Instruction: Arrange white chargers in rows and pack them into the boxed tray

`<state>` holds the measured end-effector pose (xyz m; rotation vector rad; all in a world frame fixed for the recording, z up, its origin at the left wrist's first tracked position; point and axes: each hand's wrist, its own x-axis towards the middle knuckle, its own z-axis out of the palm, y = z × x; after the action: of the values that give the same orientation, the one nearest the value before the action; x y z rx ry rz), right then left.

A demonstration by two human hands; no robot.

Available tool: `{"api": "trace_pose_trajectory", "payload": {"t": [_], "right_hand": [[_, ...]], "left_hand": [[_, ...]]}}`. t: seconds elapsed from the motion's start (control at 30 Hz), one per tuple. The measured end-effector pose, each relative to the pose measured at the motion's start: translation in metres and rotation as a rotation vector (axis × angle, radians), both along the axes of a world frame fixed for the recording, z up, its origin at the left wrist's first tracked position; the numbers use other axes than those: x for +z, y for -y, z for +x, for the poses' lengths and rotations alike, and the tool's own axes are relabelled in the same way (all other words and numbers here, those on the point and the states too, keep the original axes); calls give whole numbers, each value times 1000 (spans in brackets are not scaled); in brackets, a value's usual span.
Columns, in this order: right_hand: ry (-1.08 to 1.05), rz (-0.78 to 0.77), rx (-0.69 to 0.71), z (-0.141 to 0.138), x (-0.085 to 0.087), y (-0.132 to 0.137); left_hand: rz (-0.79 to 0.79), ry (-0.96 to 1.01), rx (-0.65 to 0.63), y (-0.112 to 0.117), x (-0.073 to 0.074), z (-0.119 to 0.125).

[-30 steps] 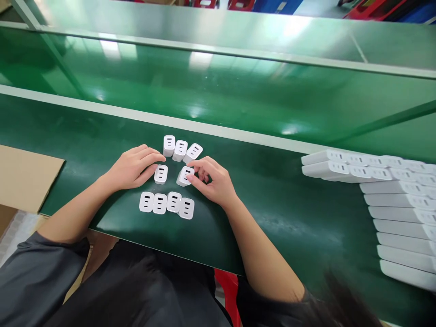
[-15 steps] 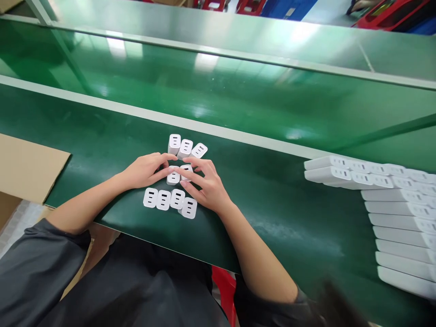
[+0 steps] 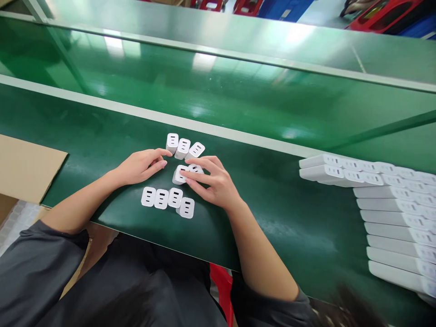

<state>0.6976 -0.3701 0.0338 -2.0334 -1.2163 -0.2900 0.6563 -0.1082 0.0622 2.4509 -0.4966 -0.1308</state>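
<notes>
Small white charger blocks with slotted faces lie on the green belt (image 3: 102, 136). Three of them form a back row (image 3: 184, 146). Several more sit in a front row (image 3: 167, 200) near the belt's edge. Between the rows, my right hand (image 3: 213, 181) pinches two chargers (image 3: 184, 173) held side by side with its fingers. My left hand (image 3: 139, 165) rests on the belt just left of that pair, fingers stretched out and holding nothing, its fingertips close to the back row.
Rows of the same white chargers are stacked in long lines (image 3: 391, 213) on the right side of the belt. A brown cardboard sheet (image 3: 27, 168) lies at the left. A grey rail (image 3: 238, 134) borders the belt's far side.
The two middle chargers were pushed together from apart. My right hand now grips both, and my left hand has let go and drawn slightly back to the left.
</notes>
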Motion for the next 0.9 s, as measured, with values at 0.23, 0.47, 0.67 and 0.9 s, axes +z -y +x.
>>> {"api": "trace_pose_trajectory", "payload": {"t": [0.23,0.47,0.67,0.9], "right_hand": [[-63,46,-55,10,8,19],[-85,63,-54,10,8,17],[-86,62,-58,10,8,17],[-106,26,-55,10,12,19]], "left_hand": [[61,119,-237,4,17,-11],[232,217,-365,33,27,-48],[450,402,-265,55,7,-60],[420,481,-225,53,-2,-53]]}}
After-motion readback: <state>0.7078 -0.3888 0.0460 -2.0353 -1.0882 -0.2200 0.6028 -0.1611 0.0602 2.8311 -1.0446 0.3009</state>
